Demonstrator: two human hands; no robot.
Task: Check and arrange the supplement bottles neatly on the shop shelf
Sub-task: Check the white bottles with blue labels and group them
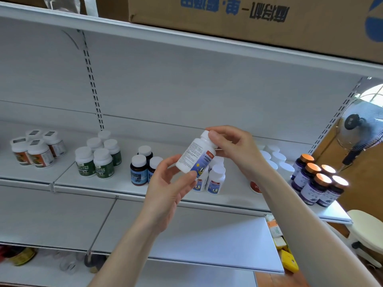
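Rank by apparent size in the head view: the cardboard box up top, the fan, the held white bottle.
1. cardboard box, largest though cut off by the frame.
2. fan, partly out of frame.
3. white bottle, smallest, though nearest the camera, held by left hand and right hand.

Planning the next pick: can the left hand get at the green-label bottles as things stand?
Probably not yet: the left hand and right hand both hold the white bottle. The green-label bottles stand unblocked at the shelf front, so once freed it likely could.

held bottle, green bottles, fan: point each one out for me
held bottle [193, 157], head view, on its white label side
green bottles [103, 166], head view, on the front right bottle's label
fan [360, 129], head view, on its grille near the hub
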